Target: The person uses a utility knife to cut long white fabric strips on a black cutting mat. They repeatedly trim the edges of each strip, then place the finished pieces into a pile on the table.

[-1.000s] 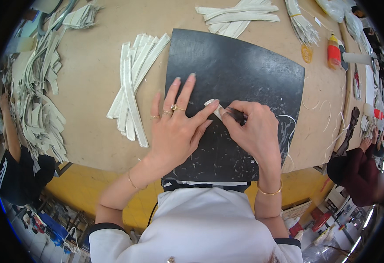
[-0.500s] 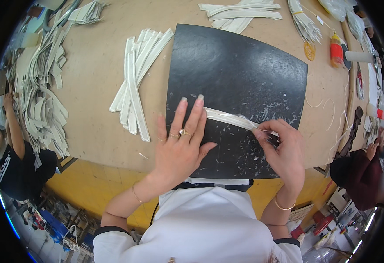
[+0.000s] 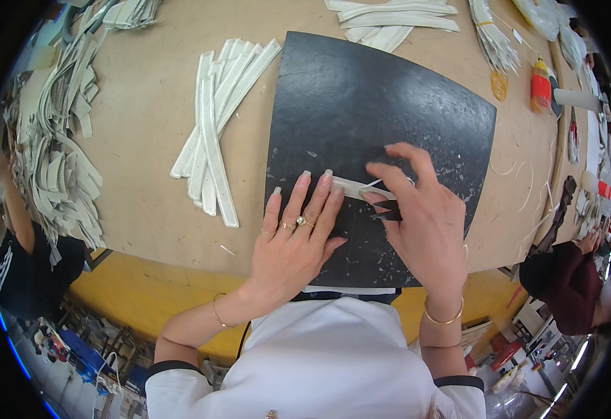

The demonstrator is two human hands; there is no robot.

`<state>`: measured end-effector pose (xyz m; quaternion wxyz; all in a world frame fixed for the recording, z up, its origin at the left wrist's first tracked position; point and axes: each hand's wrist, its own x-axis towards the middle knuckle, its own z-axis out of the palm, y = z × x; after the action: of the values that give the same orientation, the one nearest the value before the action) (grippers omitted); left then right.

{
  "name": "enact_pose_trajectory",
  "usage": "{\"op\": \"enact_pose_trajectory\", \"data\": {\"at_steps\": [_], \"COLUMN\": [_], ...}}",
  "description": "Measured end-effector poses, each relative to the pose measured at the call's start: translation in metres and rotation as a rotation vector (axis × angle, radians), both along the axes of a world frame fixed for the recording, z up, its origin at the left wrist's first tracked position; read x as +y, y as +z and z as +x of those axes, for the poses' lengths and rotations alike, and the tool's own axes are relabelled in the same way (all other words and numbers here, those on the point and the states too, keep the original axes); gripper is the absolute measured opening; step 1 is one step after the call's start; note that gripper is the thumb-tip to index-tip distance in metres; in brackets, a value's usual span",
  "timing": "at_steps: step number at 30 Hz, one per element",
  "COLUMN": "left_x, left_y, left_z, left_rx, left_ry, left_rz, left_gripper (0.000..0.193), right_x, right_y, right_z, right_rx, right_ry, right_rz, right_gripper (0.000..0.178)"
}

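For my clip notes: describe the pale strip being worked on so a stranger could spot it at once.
Find the big black mat on the brown table. Near its lower middle, the left hand presses fingertips on a short pale strip, with the right hand at its other end. It lies alone on the black; the others are piled on bare table.

On the black cutting mat [image 3: 361, 105] we see our left hand [image 3: 295, 241] pinning a pale narrow strip [image 3: 353, 187]; our right hand [image 3: 424, 216] grips a dark tool [image 3: 388, 209] against it.
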<state>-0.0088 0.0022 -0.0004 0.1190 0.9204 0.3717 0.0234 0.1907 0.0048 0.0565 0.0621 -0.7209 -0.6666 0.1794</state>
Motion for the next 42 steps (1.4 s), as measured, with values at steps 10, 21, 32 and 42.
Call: {"op": "enact_pose_trajectory", "data": {"at_steps": [10, 21, 32, 42], "left_x": [-0.002, -0.003, -0.012, -0.011], "left_y": [0.009, 0.002, -0.012, -0.013], "left_z": [0.008, 0.013, 0.013, 0.013], "left_rx": [0.214, -0.054, -0.148, -0.041], "left_ry": [-0.024, 0.118, 0.176, 0.145], "left_rz": [0.144, 0.034, -0.011, 0.095], "left_gripper": [0.071, 0.070, 0.072, 0.072], "right_x": [0.003, 0.005, 0.022, 0.018], "right_y": [-0.007, -0.002, -0.015, -0.019], "right_z": [-0.001, -0.006, -0.008, -0.023], "right_rx": [0.035, 0.279, 0.310, 0.242], "right_ry": [0.012, -0.139, -0.164, -0.271], "right_rz": [-0.086, -0.183, -0.211, -0.128], "right_gripper": [0.024, 0.015, 0.042, 0.035]}}
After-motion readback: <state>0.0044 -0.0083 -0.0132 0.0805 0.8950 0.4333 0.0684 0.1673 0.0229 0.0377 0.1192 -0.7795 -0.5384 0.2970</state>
